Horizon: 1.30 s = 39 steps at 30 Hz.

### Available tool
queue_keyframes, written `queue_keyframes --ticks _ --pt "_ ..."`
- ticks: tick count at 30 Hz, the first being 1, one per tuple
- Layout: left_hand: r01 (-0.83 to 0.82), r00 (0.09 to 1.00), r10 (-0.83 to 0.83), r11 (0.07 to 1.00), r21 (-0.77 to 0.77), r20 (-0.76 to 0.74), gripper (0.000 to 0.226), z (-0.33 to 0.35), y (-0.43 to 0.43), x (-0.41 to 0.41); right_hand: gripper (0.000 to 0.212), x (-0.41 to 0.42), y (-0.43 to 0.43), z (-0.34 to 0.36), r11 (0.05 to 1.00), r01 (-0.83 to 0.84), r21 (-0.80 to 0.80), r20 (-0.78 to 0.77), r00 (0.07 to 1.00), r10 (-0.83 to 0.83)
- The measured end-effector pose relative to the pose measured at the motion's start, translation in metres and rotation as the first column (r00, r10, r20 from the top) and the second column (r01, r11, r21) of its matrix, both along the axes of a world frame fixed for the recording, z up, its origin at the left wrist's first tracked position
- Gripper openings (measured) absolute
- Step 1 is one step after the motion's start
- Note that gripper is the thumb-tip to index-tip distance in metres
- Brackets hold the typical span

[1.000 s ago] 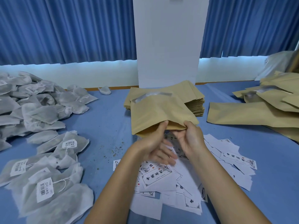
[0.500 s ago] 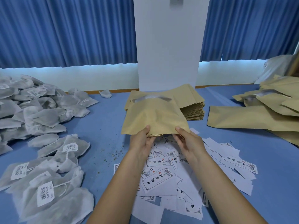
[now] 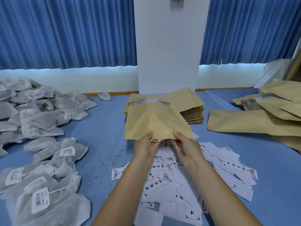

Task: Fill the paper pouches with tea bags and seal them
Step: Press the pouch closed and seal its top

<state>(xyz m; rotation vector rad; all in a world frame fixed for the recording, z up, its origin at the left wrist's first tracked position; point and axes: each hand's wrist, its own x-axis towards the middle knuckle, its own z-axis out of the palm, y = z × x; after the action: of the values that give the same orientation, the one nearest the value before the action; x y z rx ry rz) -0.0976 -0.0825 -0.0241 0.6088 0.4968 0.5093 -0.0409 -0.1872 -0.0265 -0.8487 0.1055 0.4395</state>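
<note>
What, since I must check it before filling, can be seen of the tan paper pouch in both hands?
The flat tan paper pouch looks smooth and slightly bulged, with a shiny clear strip along its far edge. The left hand and right hand pinch its near edge, thumbs on top, where it gapes a little. Its far end overlaps the stack of tan paper pouches behind; contact there is unclear.

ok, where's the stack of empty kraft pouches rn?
Head view, mid-table: the stack of kraft pouches sits at the foot of the white pillar, directly behind the single pouch that the left hand and right hand hold.
</note>
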Motion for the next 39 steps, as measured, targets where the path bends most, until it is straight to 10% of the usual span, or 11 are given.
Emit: queue_keyframes --ticks 30,39 --pt "-0.157 0.970 0.189 0.968 0.194 -0.156 0.020 -0.002 -0.019 -0.011 0.015 -0.006 0.000 -0.001 0.989 0.106 -0.107 0.089 0.991 -0.097" --pt "-0.037 0.969 0.108 0.953 0.299 -0.221 0.024 -0.005 -0.018 -0.013 0.014 -0.009 0.005 -0.007 0.993 -0.090 -0.077 0.056 0.994 0.094"
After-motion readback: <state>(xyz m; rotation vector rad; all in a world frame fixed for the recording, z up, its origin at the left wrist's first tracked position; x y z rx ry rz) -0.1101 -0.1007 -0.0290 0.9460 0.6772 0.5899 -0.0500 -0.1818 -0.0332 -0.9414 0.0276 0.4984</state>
